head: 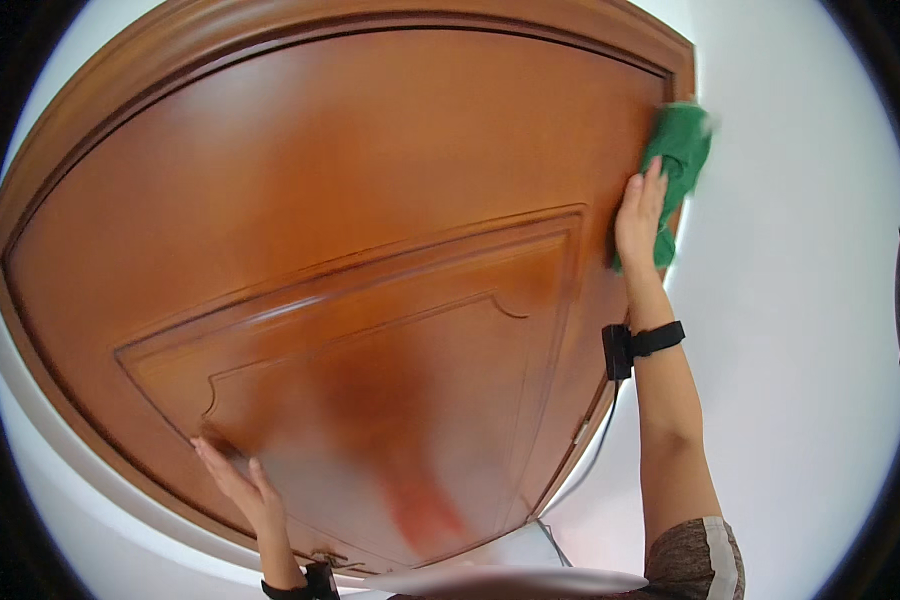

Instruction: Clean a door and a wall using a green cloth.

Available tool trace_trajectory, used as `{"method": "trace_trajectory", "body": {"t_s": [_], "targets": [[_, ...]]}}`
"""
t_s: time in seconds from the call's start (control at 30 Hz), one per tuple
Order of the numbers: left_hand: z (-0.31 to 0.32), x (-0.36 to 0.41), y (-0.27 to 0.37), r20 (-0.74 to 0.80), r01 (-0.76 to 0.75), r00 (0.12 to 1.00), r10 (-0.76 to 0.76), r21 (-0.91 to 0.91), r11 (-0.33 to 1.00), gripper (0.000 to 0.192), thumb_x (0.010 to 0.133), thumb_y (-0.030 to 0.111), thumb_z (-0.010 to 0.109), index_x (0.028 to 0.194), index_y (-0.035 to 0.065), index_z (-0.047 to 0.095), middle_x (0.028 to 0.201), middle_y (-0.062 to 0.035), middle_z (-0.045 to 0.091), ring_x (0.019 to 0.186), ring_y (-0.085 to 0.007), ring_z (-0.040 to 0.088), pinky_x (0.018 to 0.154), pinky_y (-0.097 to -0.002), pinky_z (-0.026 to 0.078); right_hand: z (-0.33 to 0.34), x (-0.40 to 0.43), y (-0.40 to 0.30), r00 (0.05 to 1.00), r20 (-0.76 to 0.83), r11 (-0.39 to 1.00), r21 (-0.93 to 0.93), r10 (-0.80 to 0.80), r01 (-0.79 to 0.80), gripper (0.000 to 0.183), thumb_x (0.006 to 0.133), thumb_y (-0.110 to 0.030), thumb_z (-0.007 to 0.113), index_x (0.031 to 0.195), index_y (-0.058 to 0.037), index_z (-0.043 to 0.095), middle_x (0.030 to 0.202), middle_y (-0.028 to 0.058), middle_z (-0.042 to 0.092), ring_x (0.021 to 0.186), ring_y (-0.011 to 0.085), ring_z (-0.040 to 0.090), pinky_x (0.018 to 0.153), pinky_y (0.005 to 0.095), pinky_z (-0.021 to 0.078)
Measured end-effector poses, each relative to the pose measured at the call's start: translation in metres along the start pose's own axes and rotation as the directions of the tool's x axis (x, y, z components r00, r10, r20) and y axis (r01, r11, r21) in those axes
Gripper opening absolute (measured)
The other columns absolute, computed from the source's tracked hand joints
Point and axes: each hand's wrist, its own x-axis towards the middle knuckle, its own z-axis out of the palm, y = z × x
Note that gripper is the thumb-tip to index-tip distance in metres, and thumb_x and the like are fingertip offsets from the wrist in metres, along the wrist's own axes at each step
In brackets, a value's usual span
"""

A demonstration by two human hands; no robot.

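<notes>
My right hand [641, 225] presses a green cloth [682, 142] against the upper right side of a wooden door frame [681, 71]. Part of the cloth laps over the frame's outer edge towards the white wall, and its edges are blurred. Below and to the left, my left hand [236, 480] is at the brown panelled door [435, 150], fingers spread and holding nothing. Its fingertips are by the moulding of the raised panel [390, 315]; whether the palm touches the wood I cannot tell. Each wrist wears a black strap, the right one with a small box [616, 352].
A metal door handle [330, 559] sits at the door's lower edge, near my left wrist. A hinge [581, 431] shows on the right edge. A black cable [600, 457] hangs from the right wrist box. White wall [795, 300] runs beside the frame.
</notes>
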Motion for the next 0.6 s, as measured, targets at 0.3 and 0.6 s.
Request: {"method": "trace_trajectory", "body": {"t_s": [0.3, 0.6], "targets": [[-0.002, 0.004, -0.002, -0.036, 0.085, 0.995, -0.089, -0.117, 0.989, 0.064, 0.084, 0.04, 0.038, 0.131, 0.0029, 0.014, 0.136, -0.0221, 0.007, 0.125, -0.0372, 0.009, 0.1, -0.0448, 0.011, 0.021, -0.155, -0.239, 0.386, 0.182, 0.364, 0.801, -0.904, 0.475, 0.03, 0.075, -0.028, 0.05, 0.1, -0.0116, 0.053, 0.107, 0.0151, 0.048, 0.101, 0.0327, 0.044, 0.089, 0.0434, 0.0319], [-0.013, -0.023, -0.036, 0.165, 0.03, 0.983, -0.077, 0.273, 0.962, 0.072, 0.08, 0.044, 0.045, 0.132, 0.0047, 0.014, 0.136, -0.0224, 0.004, 0.125, -0.0379, 0.007, 0.096, -0.0497, 0.014, 0.037, 0.073, -0.066, 0.952, -0.242, 0.974, -0.175, -0.186, 0.146, 0.041, 0.085, -0.027, 0.038, 0.111, 0.0037, 0.039, 0.107, 0.0248, 0.045, 0.098, 0.0384, 0.042, 0.084, 0.0446, 0.0318]]}}
